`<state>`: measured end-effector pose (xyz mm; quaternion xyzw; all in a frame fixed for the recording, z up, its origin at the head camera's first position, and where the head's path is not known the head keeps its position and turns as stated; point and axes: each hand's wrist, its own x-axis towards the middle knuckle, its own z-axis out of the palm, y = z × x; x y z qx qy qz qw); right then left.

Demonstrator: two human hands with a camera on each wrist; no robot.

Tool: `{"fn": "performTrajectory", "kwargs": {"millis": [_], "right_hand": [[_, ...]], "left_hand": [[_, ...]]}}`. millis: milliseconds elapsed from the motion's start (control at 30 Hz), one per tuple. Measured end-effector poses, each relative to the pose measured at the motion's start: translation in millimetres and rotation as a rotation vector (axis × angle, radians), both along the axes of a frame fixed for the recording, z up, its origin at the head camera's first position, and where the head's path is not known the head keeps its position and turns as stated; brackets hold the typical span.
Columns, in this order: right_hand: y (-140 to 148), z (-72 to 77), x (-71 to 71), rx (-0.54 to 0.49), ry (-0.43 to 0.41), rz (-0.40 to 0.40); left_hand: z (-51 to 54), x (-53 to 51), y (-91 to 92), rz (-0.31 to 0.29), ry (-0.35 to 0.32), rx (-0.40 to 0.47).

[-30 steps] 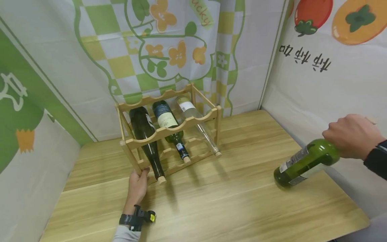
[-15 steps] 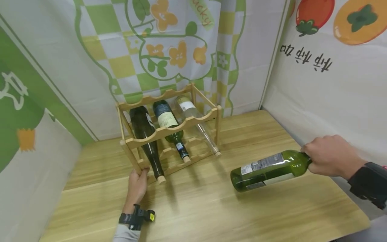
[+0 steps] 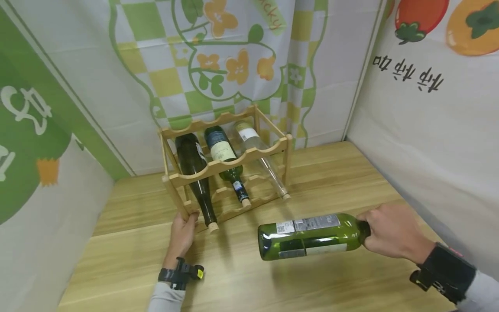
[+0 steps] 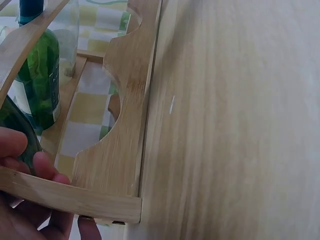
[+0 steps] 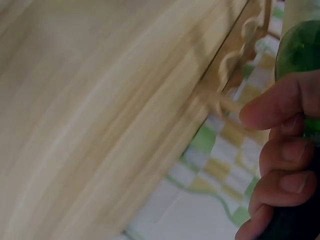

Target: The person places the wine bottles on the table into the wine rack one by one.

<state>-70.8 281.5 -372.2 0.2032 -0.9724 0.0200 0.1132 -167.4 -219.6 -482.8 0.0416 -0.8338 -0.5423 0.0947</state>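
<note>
My right hand [image 3: 391, 232] grips the neck of a green wine bottle [image 3: 308, 236], which is held sideways above the table with its base pointing left. In the right wrist view, the curled fingers [image 5: 287, 150] wrap round the dark neck. My left hand [image 3: 182, 234] holds the lower front left corner of a wooden wine rack [image 3: 230, 167]; the left wrist view shows fingers round its end bar [image 4: 65, 197]. Lying in the rack's upper tier are a dark bottle [image 3: 191, 160], a labelled green bottle [image 3: 222, 149] and a clear bottle [image 3: 259, 149], their corked necks facing me.
The rack stands on a wooden table [image 3: 128, 247] near the back, before a green-and-yellow checked curtain [image 3: 156, 65]. The upper tier's cradle row is partly bare, and its lower rails [image 3: 230, 212] show below. A white printed wall covering [image 3: 421, 143] borders the table's right side.
My right hand has brought the green wine bottle leftward across the table, turning it closer to level. The left hand keeps its hold on the rack. The head view has shifted slightly.
</note>
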Motion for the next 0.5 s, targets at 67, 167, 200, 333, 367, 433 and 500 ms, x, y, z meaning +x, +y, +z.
{"fn": "performTrajectory", "kwargs": {"millis": [67, 167, 200, 333, 367, 433, 500], "right_hand": [[-9, -6.8, 1.4, -0.038, -0.023, 0.000], [-20, -13.6, 2.6, -0.075, -0.067, -0.014], [-23, -15.4, 2.5, -0.081, -0.073, -0.015], [-32, -18.8, 1.3, -0.106, -0.093, -0.007], [-34, -19.1, 0.8, -0.106, -0.095, -0.004], [-37, -19.3, 0.0, -0.108, -0.098, 0.002], [-41, -19.7, -0.8, -0.105, -0.097, 0.009]], "left_hand": [[-0.4, 0.8, -2.0, -0.011, -0.005, -0.028], [0.5, 4.6, -5.3, -0.043, -0.024, -0.073], [1.5, 6.8, -6.5, -0.056, -0.034, -0.082], [14.2, 26.1, -15.4, -0.094, -0.063, -0.173], [20.0, 34.1, -17.8, -0.091, -0.068, -0.214], [35.1, 53.4, -21.5, -0.072, -0.073, -0.315], [52.0, 73.7, -21.5, -0.040, -0.067, -0.398]]}}
